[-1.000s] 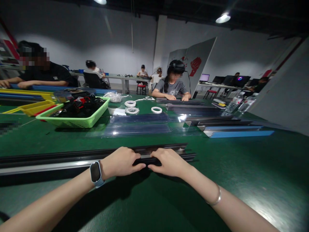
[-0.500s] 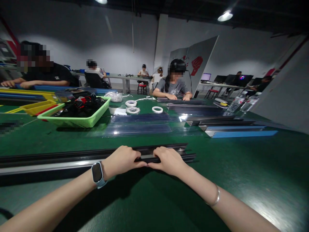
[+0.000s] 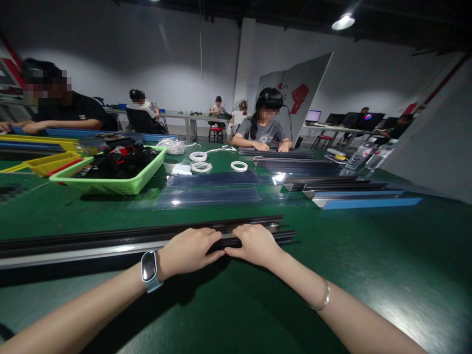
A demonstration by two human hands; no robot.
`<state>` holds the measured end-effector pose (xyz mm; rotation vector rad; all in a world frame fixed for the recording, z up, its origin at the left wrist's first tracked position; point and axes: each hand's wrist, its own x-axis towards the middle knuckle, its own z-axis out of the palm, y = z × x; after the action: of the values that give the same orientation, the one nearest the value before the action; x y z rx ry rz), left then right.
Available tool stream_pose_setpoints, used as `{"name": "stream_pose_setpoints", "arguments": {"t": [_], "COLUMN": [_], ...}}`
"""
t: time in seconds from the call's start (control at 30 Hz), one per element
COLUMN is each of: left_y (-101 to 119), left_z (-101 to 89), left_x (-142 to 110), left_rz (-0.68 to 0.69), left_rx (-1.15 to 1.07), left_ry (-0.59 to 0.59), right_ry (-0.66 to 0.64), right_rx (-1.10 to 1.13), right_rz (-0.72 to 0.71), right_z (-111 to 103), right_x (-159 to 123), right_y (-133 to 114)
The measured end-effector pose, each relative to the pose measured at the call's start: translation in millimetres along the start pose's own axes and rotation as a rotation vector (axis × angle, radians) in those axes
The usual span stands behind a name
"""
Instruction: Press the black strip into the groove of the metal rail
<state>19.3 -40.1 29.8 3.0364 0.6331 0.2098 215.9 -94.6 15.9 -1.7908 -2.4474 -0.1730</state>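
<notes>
Thumbs nearly meeting, your left hand [image 3: 191, 251] and right hand [image 3: 256, 245] both grip the long black channel's [image 3: 88, 250] near edge.

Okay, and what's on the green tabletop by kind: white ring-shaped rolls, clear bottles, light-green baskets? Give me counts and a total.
White ring-shaped rolls: 3
Clear bottles: 2
Light-green basket: 1
Total: 6

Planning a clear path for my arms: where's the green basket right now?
In the head view, the green basket sits left of centre, just left of the clear plastic sheets.
</notes>
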Motion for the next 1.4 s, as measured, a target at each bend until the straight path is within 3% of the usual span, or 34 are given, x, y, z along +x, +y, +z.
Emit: {"name": "stream_pose_setpoints", "arguments": {"t": [0.7, 1.13, 1.4], "left_y": [-11, 1, 1], "left_z": [3.3, 3.3, 0.0], "left_x": [0, -2, -2], "left_rz": [-0.065, -0.073, -0.027], "left_rx": [-0.168, -0.029, -0.028], "left_ry": [-0.042, 0.053, 0.017], "right_ry": [0.064, 0.025, 0.062], "right_rx": [-0.018, -0.007, 0.013], "right_rz": [0.049, 0.063, 0.018], "right_z": [3, 2, 4], "right_x": [-2, -1, -1], "right_y": [-1, -1, 1]}}
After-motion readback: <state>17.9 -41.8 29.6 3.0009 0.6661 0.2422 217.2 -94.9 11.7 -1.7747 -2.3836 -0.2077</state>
